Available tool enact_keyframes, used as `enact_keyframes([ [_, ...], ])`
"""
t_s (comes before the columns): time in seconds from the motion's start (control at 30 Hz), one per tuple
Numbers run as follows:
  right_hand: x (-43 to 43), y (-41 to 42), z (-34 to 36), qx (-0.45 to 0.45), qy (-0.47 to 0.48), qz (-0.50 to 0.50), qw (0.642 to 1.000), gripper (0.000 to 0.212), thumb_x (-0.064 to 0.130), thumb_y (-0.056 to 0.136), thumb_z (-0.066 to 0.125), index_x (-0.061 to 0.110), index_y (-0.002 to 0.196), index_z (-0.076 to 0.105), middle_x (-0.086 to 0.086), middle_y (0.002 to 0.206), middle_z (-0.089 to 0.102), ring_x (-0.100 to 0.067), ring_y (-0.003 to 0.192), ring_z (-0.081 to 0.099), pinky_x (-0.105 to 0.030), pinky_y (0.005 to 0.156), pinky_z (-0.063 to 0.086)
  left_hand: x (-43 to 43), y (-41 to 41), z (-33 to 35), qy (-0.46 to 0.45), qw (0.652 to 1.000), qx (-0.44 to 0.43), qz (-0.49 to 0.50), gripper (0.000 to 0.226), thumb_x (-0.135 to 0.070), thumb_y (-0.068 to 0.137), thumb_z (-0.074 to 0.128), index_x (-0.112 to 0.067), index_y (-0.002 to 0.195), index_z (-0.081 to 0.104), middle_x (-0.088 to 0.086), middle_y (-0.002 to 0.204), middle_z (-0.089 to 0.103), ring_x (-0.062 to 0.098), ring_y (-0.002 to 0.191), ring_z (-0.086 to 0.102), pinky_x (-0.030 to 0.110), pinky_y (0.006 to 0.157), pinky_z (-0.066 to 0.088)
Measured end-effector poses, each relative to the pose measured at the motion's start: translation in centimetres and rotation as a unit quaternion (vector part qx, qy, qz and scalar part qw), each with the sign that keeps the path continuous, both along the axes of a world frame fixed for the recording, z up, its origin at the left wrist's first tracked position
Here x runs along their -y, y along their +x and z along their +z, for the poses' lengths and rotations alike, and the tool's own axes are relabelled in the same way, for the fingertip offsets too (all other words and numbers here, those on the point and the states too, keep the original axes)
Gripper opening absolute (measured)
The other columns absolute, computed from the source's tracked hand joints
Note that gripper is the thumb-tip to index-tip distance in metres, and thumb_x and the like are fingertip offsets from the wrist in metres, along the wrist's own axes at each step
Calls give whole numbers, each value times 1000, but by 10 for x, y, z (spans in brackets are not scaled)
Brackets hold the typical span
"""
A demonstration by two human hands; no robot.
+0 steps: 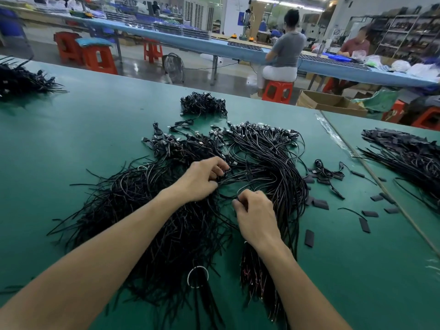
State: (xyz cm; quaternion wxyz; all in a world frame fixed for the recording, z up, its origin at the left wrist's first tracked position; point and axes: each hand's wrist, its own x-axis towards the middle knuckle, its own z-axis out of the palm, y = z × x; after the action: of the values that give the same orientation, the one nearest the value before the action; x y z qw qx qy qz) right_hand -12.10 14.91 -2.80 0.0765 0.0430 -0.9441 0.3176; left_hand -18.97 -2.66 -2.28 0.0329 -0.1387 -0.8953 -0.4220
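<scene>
Where the green bench mat (95, 129) fills my view, I see a sprawling heap of black cables (166, 222) lying at its middle, directly under both forearms. Over its upper part the left hand (200, 179) has its fingers curled down, pinching strands near the connector ends. Just beside it, the right hand (256, 215) pinches a thin strand between curled fingertips and thumb. A neater bundle with metal plugs (262, 134) fans out behind the hands, and a small knot of cables (203, 103) sits further back. Short black sleeve pieces (320, 203) lie scattered to the right of the heap, near a seam (381, 184) in the bench. Beyond the seam another cable pile (404, 151) rests, and one more (21, 79) lies at the far left edge. A white ring (197, 277) binds strands between my wrists. Across the aisle runs a long blue worktable (190, 41), where a person in grey (287, 48) sits on a red stool (277, 91) and a second worker (356, 44) sits near the shelving (404, 27). A floor fan (173, 67) and an open cardboard box (331, 102) stand on the floor.
</scene>
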Motion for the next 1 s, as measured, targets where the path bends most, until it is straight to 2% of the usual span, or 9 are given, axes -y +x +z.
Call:
enact_keyframes([
  [0.13,2,6,9,50,-157,62,984,27,21,100,56,21,73,54,4,60,54,-6,46,44,-25,44,38,-27,11,-14,16,993,-18,-118,64,7,82,66,-32,131,59,0,114,57,12,103,58,14,73,45],
  [0.2,-1,9,14,35,-177,65,981,28,20,98,58,15,71,55,11,51,48,-2,42,40,-17,41,33,-40,13,-21,33,989,-45,-134,47,9,82,63,-19,120,68,5,116,55,19,104,57,22,80,49],
  [0.27,-5,13,18,11,-182,70,981,31,22,94,63,15,65,53,15,47,46,-2,43,40,-14,45,34,-44,10,-26,-50,991,-52,-114,31,-2,87,64,-18,113,70,2,123,52,21,114,51,40,97,47],
  [0.37,-10,18,23,-22,-195,86,977,35,24,91,68,14,61,54,16,47,46,-4,44,40,-12,46,32,-40,9,-26,-119,987,-76,-74,12,-16,93,59,-18,104,63,-1,127,51,19,117,47,45,105,40],
  [0.53,-17,14,27,-46,-220,43,973,37,33,98,60,8,71,55,11,49,39,-5,44,32,-16,45,28,-25,18,17,89,966,-230,75,37,-33,93,66,-13,64,52,6,79,70,23,75,69,38,66,55],
  [0.63,-11,16,31,-73,-222,31,972,35,35,100,53,13,73,54,11,52,38,-5,45,31,-17,44,29,-15,32,46,101,935,-329,87,41,-30,86,76,-23,59,46,-10,51,48,10,48,56,21,45,44],
  [0.7,-8,16,37,-122,-239,11,963,32,34,100,53,20,72,53,10,55,41,-5,46,33,-17,43,29,-7,40,53,139,919,-354,103,37,-28,85,76,-22,63,47,-14,51,42,6,44,43,10,42,33],
  [0.8,-11,17,45,-186,-258,-16,948,32,33,100,54,20,71,52,9,57,40,-6,50,34,-19,45,30,6,49,48,113,926,-344,110,33,-25,84,79,-19,68,50,-17,53,42,6,43,39,10,42,30],
  [1.0,-11,30,55,-260,-258,55,929,27,30,97,56,18,73,53,11,54,41,-5,46,38,-9,43,27,25,35,15,62,947,-262,178,48,-53,95,57,-17,62,59,-13,50,49,6,43,44,17,45,31],
])
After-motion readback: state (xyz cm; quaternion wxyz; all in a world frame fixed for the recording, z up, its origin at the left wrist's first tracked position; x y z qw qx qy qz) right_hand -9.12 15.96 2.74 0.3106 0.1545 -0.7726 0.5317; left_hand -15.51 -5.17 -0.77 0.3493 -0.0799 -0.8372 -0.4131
